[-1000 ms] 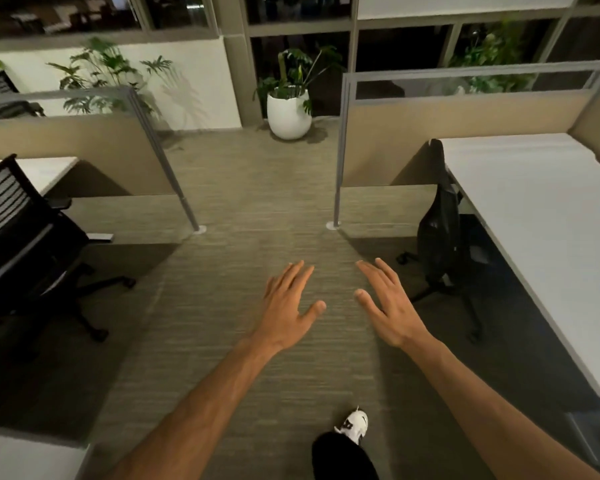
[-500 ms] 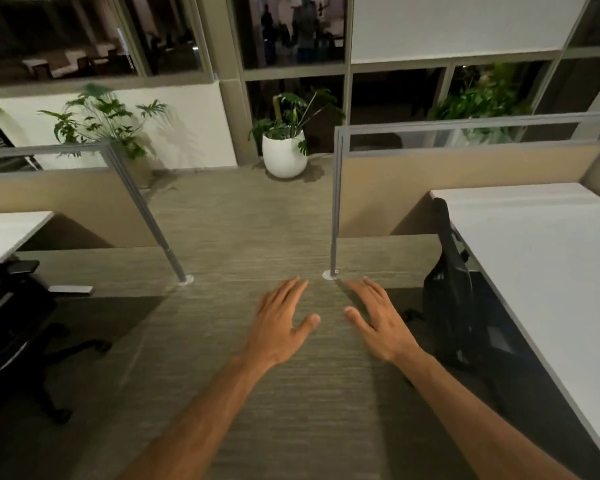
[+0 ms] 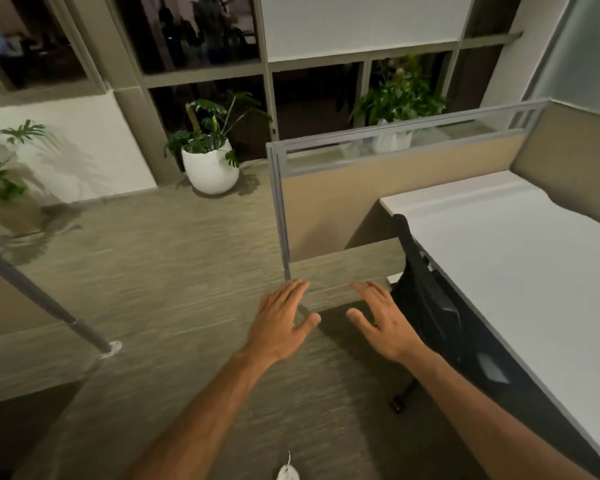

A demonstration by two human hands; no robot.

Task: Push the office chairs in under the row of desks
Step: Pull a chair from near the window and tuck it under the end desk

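Hands empty: left hand & right hand held out w/ fingers spread, touching nothing, prob. ready for a push. Chair sits tucked at table left edge, back nearly touching it.

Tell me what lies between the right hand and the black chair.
Nothing. In the head view the right hand hovers open just left of the chair, with only bare carpet showing in the narrow gap. Neither hand touches it.
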